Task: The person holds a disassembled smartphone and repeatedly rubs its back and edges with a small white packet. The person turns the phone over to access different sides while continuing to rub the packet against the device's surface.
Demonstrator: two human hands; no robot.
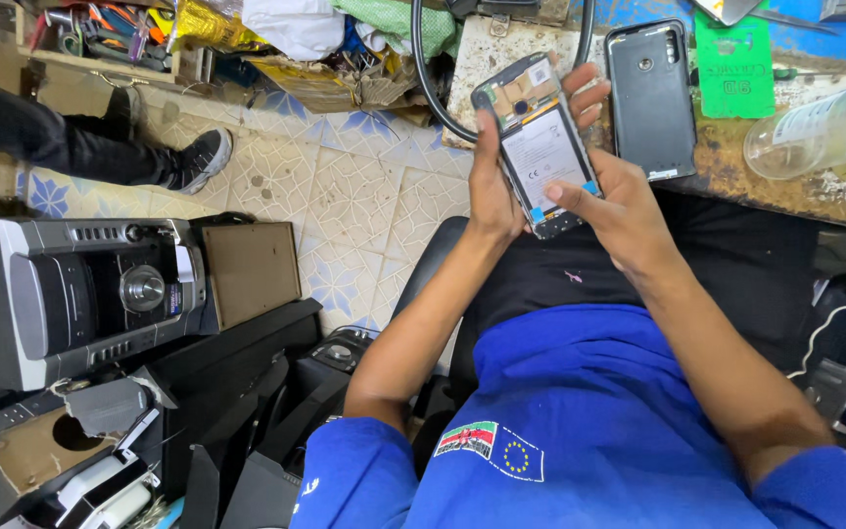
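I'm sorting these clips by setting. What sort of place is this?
Probably a small electronics repair shop: both hands hold an opened phone, its back cover lies on a worn workbench, and a stereo unit sits nearby.

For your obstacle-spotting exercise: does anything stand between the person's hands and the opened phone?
Nothing visible does. Both the left hand and the right hand already grip the opened phone directly, the right thumb lying on its white battery. The black back cover lies apart on the workbench.
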